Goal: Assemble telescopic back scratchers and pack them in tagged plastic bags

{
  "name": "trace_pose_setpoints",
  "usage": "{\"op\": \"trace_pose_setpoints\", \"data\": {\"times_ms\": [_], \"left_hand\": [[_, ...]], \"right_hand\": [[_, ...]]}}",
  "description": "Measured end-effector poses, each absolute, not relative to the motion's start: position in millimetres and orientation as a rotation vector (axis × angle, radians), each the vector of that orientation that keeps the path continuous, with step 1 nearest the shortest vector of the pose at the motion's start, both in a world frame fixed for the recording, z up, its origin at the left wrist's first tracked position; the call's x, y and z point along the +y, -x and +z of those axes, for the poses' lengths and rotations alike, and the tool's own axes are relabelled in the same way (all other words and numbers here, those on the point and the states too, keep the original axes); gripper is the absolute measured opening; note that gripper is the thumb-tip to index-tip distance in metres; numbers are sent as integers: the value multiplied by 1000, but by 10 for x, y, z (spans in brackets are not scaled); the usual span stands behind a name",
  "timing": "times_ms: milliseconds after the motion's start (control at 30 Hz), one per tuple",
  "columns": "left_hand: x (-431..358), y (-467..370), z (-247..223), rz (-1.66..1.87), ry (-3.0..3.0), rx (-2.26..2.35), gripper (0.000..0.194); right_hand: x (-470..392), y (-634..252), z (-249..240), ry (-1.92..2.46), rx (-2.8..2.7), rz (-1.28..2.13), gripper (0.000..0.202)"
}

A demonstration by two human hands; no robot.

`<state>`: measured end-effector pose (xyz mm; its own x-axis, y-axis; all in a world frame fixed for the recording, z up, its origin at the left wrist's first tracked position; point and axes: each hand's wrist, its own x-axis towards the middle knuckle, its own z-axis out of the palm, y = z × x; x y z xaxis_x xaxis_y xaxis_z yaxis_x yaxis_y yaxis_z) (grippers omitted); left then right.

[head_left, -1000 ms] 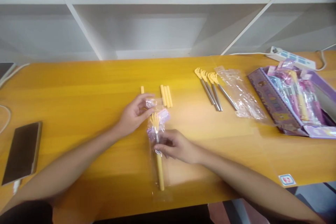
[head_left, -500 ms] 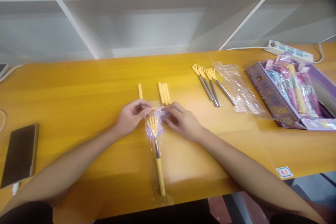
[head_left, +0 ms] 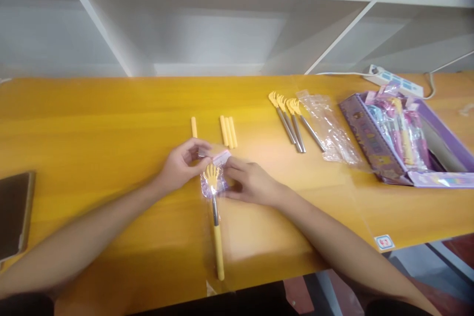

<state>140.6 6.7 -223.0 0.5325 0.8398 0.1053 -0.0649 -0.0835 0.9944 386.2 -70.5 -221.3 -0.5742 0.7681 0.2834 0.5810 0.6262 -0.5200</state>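
A yellow back scratcher (head_left: pixel 218 252) with a hand-shaped head and metal shaft lies in a clear plastic bag (head_left: pixel 209 288), its handle toward the table's front edge. A purple-pink card (head_left: pixel 222 157) sits behind the head at the bag's top. My left hand (head_left: pixel 186 160) pinches the bag's top left side between thumb and fingers. On the other side, my right hand (head_left: pixel 252 180) has its curled fingers on the bag's right edge beside the card. Just beyond the hands lie yellow handle tubes (head_left: pixel 228 132), with one more tube (head_left: pixel 194 127) apart to the left.
Several scratcher heads on metal rods (head_left: pixel 292 123) lie at the back right, beside empty clear bags (head_left: pixel 331 128). A purple display box (head_left: pixel 385 153) holds packed scratchers. Behind it is a power strip (head_left: pixel 396 81). A phone (head_left: pixel 15 212) lies at left; white shelving (head_left: pixel 222 24) stands behind.
My right hand has moved down along the bag's right edge, and more of the card's top shows. My left hand keeps its pinch. The camera view has shifted slightly.
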Motion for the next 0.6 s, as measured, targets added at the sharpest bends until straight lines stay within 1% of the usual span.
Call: {"op": "trace_pose_setpoints", "data": {"times_ms": [200,333,600], "left_hand": [[82,-1414,-2139,883,-1447,748,20],[83,-1412,-2125,853,-1379,754,20],[122,-1427,-2160,948,-1396,813,22]], "right_hand": [[-712,-3869,-2216,1094,-2389,532,40],[-716,-3866,-2216,1087,-2363,542,37],[-672,-3877,-2173,1046,-2149,842,28]]}}
